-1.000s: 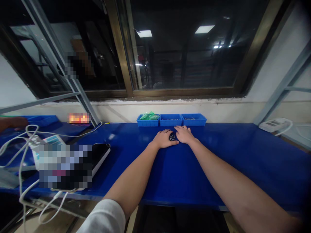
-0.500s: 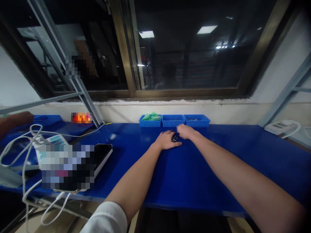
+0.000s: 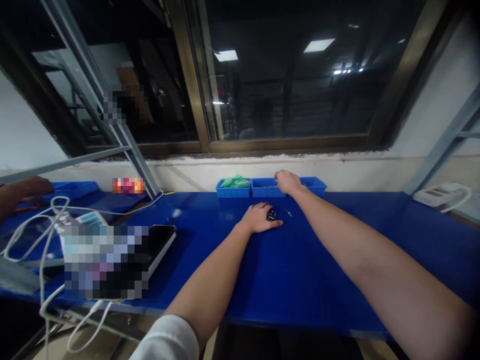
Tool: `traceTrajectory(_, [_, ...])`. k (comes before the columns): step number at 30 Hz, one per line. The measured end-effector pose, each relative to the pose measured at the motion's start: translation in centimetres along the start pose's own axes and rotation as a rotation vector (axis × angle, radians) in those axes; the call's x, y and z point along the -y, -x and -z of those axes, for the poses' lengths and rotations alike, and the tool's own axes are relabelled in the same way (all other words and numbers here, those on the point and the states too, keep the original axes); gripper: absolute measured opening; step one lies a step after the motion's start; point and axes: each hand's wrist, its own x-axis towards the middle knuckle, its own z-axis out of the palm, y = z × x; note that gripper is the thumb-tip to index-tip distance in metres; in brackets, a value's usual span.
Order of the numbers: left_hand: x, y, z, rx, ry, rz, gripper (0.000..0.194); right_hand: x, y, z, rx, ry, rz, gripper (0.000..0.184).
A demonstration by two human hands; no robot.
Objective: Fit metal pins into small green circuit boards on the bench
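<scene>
My left hand (image 3: 257, 218) rests on the blue tabletop (image 3: 296, 270), fingers apart and curved around a heap of small black and silver parts (image 3: 271, 216). They look like pins or rivets, too small to tell. To the right of the heap lies a single thin silver pin-like piece (image 3: 288, 213). Above the edge between the middle blue bin (image 3: 262, 191) and the right blue bin (image 3: 317, 188) is my right hand (image 3: 288, 182), its fingers pinched together. Whatever may be between those fingertips is hidden. Small metal bits show in the middle bin.
Green plastic (image 3: 237, 180) fills the left blue bin (image 3: 233, 192). At left stand a partly blurred dark device (image 3: 162, 239) and white cables (image 3: 48, 270). Another person's hand (image 3: 35, 189) is at the far left by a blue bin (image 3: 80, 188). A white power strip (image 3: 437, 195) lies right.
My right hand has moved up and away from the heap to the bins, uncovering the single thin piece on the table. My left hand stays around the heap.
</scene>
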Motion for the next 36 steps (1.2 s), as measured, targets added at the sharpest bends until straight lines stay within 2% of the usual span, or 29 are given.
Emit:
traceTrajectory(2, [0.0,0.0,0.0,-0.001,0.0,-0.004,0.08,-0.1,0.5,-0.3,-0.03,-0.019,-0.019,0.021])
traceTrajectory(5, [0.0,-0.1,-0.1,-0.005,0.008,-0.016,0.081,0.3,2.5,-0.6,-0.198,-0.087,-0.029,0.025])
traceTrajectory(7, [0.0,-0.1,-0.3,-0.001,0.012,-0.014,0.082,0.9,4.4,-0.8,-0.278,-0.152,-0.1,0.027])
traceTrajectory(8, [0.1,-0.2,-0.3,0.002,0.013,-0.012,0.083,1.1,5.3,-0.8,-0.27,-0.18,-0.156,0.027])
traceTrajectory(10, [0.1,-0.2,-0.5,0.011,0.015,-0.005,0.083,1.6,7.1,-0.9,-0.172,-0.22,-0.307,0.03])
traceTrajectory(12, [0.2,-0.3,-0.5,0.014,0.017,-0.006,0.081,2.0,8.4,-1.0,-0.019,-0.232,-0.458,0.047])
traceTrajectory(15, [0.3,-0.3,-0.6,0.018,0.013,-0.008,0.074,2.5,9.3,-1.2,0.141,-0.22,-0.542,0.067])
traceTrajectory(19, [0.3,-0.3,-0.5,0.027,-0.01,-0.009,0.07,3.3,9.4,-1.3,0.237,-0.24,-0.437,0.058])
traceTrajectory(22, [0.4,-0.3,-0.6,0.018,-0.027,-0.026,0.069,3.6,9.4,-1.3,0.256,-0.25,-0.328,0.047])
traceTrajectory(26, [0.7,-0.4,-0.6,0.008,-0.045,-0.039,0.065,3.8,9.5,-1.3,0.265,-0.236,-0.258,0.037])
traceTrajectory(33, [0.5,-0.5,-0.5,0.004,-0.039,-0.03,0.063,3.9,9.3,-2.5,0.155,-0.245,-0.115,0.039])
traceTrajectory(36, [0.5,-0.6,-0.3,-0.011,0.019,-0.009,0.066,3.6,9.0,-3.4,0.028,-0.361,-0.017,0.04])
